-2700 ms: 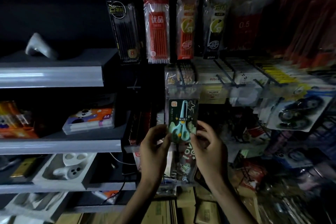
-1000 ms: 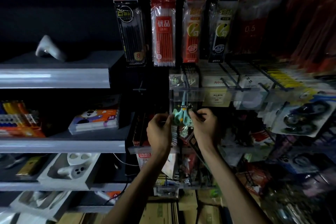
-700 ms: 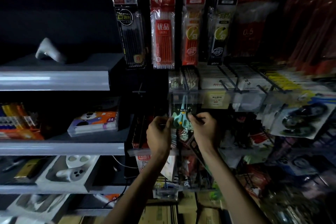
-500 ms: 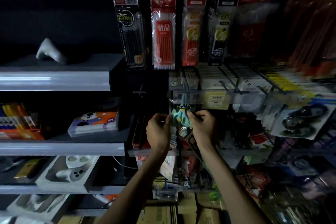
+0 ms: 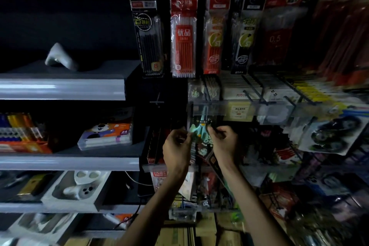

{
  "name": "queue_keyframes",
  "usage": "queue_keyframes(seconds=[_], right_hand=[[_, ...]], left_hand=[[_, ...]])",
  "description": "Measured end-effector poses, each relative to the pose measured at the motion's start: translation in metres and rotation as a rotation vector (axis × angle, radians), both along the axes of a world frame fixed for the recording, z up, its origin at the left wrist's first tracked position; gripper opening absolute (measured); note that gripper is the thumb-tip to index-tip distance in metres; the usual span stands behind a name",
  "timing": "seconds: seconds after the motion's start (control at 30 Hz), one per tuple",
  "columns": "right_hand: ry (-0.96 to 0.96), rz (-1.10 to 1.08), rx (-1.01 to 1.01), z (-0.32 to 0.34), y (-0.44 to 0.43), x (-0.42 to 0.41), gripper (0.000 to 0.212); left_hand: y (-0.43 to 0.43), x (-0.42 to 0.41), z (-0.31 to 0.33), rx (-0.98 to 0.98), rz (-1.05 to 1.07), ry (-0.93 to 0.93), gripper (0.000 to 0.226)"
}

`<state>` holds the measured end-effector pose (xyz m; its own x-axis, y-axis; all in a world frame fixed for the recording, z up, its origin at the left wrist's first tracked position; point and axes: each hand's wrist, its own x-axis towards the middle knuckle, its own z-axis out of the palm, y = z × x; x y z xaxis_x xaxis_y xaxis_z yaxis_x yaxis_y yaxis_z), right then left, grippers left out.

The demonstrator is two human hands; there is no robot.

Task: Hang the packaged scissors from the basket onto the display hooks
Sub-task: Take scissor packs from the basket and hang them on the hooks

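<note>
A pack of teal-handled scissors (image 5: 200,128) on a dark card stands upright between my two hands, its top tucked behind the clear price rail (image 5: 259,109). My left hand (image 5: 176,149) pinches the pack's left edge. On the right edge my right hand (image 5: 224,143) pinches it with thumb and fingers. The hook behind the rail is hidden. No basket shows.
Pen refill packs (image 5: 184,32) hang above. Wire hooks with boxed goods (image 5: 257,91) jut out on the right, and tape packs (image 5: 332,136) hang beside them. Grey shelves (image 5: 65,162) with crayon boxes stand left. Cardboard cartons (image 5: 205,231) lie below.
Both hands lifted the scissors pack up and away from me, until its top slid behind the clear rail. Over the last half second they have hardly moved.
</note>
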<state>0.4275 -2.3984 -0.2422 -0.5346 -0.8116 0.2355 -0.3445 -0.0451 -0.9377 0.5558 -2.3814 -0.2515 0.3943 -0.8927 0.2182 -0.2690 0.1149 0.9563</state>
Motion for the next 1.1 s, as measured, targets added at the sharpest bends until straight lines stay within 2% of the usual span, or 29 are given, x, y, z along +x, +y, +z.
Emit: queue_keyframes(seconds=[0.17,0.27,0.37,0.43,0.63,0.73,0.8,0.87,0.97,1.0,1.03,1.1], right_hand=[[0.068,-0.037,0.036,0.013,0.02,-0.003,0.03],[0.101,-0.076,0.024,0.017,0.04,-0.008,0.028],[0.059,-0.055,-0.013,0.014,0.055,-0.013,0.046],[0.004,-0.041,-0.027,0.014,0.064,-0.014,0.052],[-0.312,0.014,-0.005,0.019,0.076,-0.012,0.047],[-0.4,0.024,-0.022,0.019,0.08,-0.009,0.039],[-0.446,0.024,0.003,0.019,0.083,-0.008,0.037],[-0.506,0.044,0.084,0.014,0.083,-0.01,0.045],[-0.613,0.193,0.179,0.016,0.091,-0.013,0.079],[-0.646,0.255,0.156,0.018,0.095,-0.016,0.082],[-0.645,0.313,0.129,0.021,0.1,-0.017,0.075],[-0.52,0.395,0.091,0.026,0.112,-0.022,0.038]], left_hand=[[0.005,0.001,0.003,0.02,0.015,0.011,0.028],[0.014,0.006,0.001,0.002,-0.025,0.004,0.023],[0.031,0.013,0.002,-0.018,-0.108,0.05,0.023],[0.049,0.014,0.005,-0.015,-0.201,0.108,0.025],[0.116,0.0,0.006,0.082,-0.526,0.138,0.022],[0.127,-0.007,-0.003,0.088,-0.499,0.045,0.03],[0.129,-0.009,-0.005,0.06,-0.449,0.026,0.016],[0.13,-0.007,-0.005,0.031,-0.406,0.051,0.008],[0.13,0.002,-0.004,0.007,-0.357,0.057,0.01],[0.129,0.006,-0.003,0.004,-0.352,0.063,0.01],[0.128,0.009,-0.001,-0.001,-0.356,0.077,0.011],[0.125,0.014,0.004,-0.022,-0.366,0.104,0.013]])
